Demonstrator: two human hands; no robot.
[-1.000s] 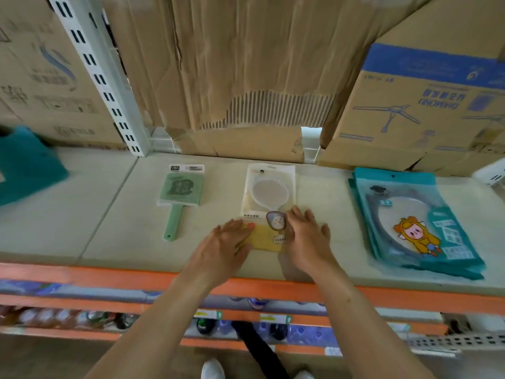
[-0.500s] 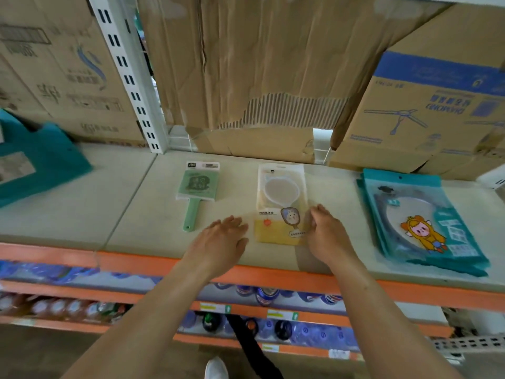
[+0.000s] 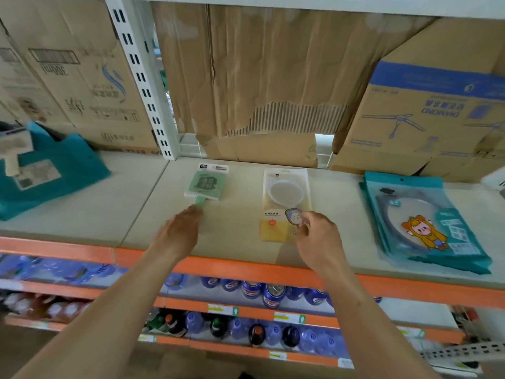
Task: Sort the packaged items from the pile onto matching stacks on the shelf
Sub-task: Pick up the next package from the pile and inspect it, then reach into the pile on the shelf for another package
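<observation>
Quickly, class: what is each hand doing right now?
Left hand: open, fingertips at the handle of the green mirror.
Right hand: closed, pinching the lower right corner of the yellow package.

The yellow pack [image 3: 284,192] lies flat on the shelf [image 3: 336,212], the green pack [image 3: 207,184] at its 9 o'clock, the teal stack [image 3: 420,222] at 3 o'clock, the teal pile [image 3: 60,170] farther off at 9 o'clock.

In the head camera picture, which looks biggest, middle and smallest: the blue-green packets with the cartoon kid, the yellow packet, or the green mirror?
1. Teal cartoon packets: biggest.
2. Yellow packet: middle.
3. Green mirror pack: smallest, though the end of its handle hides under the left hand.
All lie on the same shelf, so nearness hardly matters.
</observation>
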